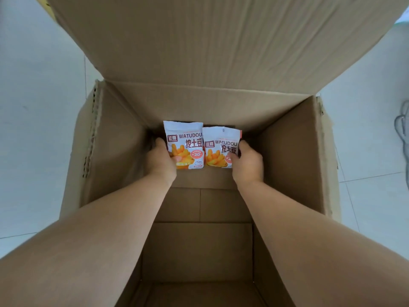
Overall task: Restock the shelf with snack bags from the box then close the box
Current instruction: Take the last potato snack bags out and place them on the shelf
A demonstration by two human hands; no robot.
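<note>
Snack bags: you're gripping the left bag (184, 145) in your left hand (160, 159) and the right bag (221, 148) in your right hand (247, 163), both low at the far wall inside the box (292, 156). Looks like the last two; shelving and closing flaps are still pending.

Soft, even daylight fills the scene, brightest on the pale floor tiles (33, 107). The deep cardboard box (287, 151) shades its own far corners. Wide-angle distortion bows the edges; forearms near the lens look softly blurred.

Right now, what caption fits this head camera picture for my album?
Left hand and right hand each grip a snack bag deep inside the open cardboard box.
</note>
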